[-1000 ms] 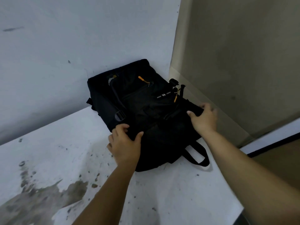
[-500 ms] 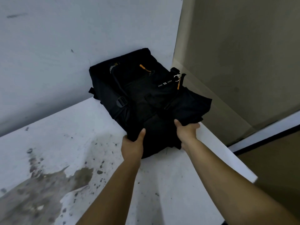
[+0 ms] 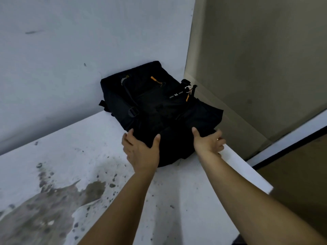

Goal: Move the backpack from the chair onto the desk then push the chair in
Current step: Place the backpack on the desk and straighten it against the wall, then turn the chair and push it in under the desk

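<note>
White walls meet in a corner here, a beige panel (image 3: 256, 68) closing the right side, and a white tabletop (image 3: 177, 200), badly stained grey at the near left, runs up to that corner. Down to the hands: the left hand (image 3: 141, 152) is pressed against the near end of the black backpack (image 3: 159, 110), thumb and fingers spread around the fabric, cupping it rather than clenching. The right hand (image 3: 208, 144) sits at the near right corner of the bag, thumb up on the cloth, fingers loose and splayed toward the tabletop's right edge; that one looks released, or close to it. The backpack itself lies flat on the tabletop, far end tucked against the wall, right side just beside the beige panel, orange zip pulls (image 3: 156, 80) showing on top. So the bag is on the desk, and this reads as the settling touch. To do it well: make sure the near right corner sits fully on the surface, not hanging past the edge, straps tucked clear, then let go cleanly with both hands. The chair is out of view, so turning to find it comes next, and a steady push by the backrest should slide it in.
</note>
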